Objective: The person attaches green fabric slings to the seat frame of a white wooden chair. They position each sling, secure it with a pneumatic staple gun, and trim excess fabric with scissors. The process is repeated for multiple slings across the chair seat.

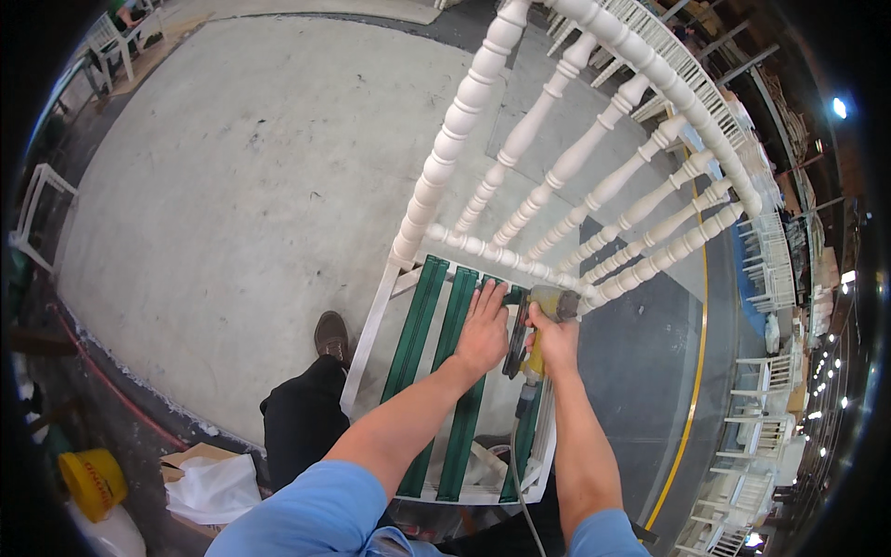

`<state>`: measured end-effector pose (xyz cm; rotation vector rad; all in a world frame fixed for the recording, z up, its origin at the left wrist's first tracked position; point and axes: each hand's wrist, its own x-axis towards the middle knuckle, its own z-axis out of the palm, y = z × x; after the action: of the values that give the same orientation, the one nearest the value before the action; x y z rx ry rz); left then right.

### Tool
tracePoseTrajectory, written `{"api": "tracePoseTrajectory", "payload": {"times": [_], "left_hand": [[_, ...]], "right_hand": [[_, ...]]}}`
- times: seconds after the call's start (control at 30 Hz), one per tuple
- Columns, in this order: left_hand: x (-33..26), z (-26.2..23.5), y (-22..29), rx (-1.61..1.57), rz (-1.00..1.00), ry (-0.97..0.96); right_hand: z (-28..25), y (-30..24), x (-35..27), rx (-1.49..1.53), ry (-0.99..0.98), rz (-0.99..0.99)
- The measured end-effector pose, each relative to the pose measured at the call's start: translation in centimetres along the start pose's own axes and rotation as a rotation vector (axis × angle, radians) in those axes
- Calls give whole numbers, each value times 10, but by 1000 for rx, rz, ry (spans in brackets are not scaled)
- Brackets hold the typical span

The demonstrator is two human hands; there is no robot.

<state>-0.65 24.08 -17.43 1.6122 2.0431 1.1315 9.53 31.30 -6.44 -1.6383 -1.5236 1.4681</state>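
Observation:
Before me stands a white chair whose tall back of turned spindles (pixel 520 139) rises to the far right. Dark green slats (pixel 415 334) run lengthwise across its white seat frame (pixel 373 325). My left hand (pixel 483 330) lies flat on a slat near the back end of the seat, fingers stretched out. Just right of it, my right hand (pixel 555 339) is wrapped round the handle of a yellow-and-black pneumatic nail gun (pixel 548 302). The tool is at the rear right corner of the seat; its tip is hidden. An air hose (pixel 517 473) trails from its handle toward me.
White chairs (pixel 770 436) line the right side, beyond a yellow floor line (pixel 689 418). At the lower left are a yellow bucket (pixel 93 483) and a cardboard box (pixel 190 459) with white plastic. A white frame (pixel 42 213) stands far left. My shoe (pixel 331 336) is beside the seat.

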Motion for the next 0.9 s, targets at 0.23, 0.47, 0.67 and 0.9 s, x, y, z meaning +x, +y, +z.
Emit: {"api": "tracePoseTrajectory", "payload": {"times": [0.23,0.47,0.67,0.9], "left_hand": [[-2,1,2,46,51,102],[-8,-6,18,-88,194,-110],[8,39,55,-716,-780,-4],[53,67,-1,-655,-758,-87]], "right_hand": [[-8,-1,-1,-37,10,1],[-88,-5,-56,187,4,85],[-281,18,-250,253,83,64],[-358,127,-459,486,520,190]]}}
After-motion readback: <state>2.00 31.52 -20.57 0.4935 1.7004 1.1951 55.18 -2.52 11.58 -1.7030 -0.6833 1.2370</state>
